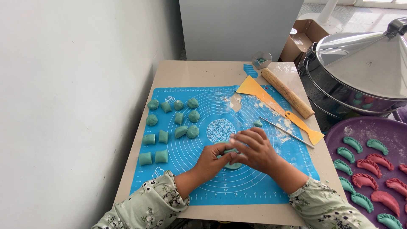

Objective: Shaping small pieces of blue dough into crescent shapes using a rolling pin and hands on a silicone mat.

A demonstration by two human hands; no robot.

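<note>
Centrally, hands (237, 154) pinch dough piece (232, 157); mat (254, 186) edges near.

Your right hand (253, 149) is covering most of the green dough piece (232, 164); the purple tray (360, 127) and steamer lid (369, 59) are running off the right edge.

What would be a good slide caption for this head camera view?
Both hands, left hand and right hand, shape teal dough on a blue mat.

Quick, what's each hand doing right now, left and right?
Left hand: closed on the teal dough piece over the blue mat.
Right hand: fingers curled over the same dough piece, pressing it.
</note>
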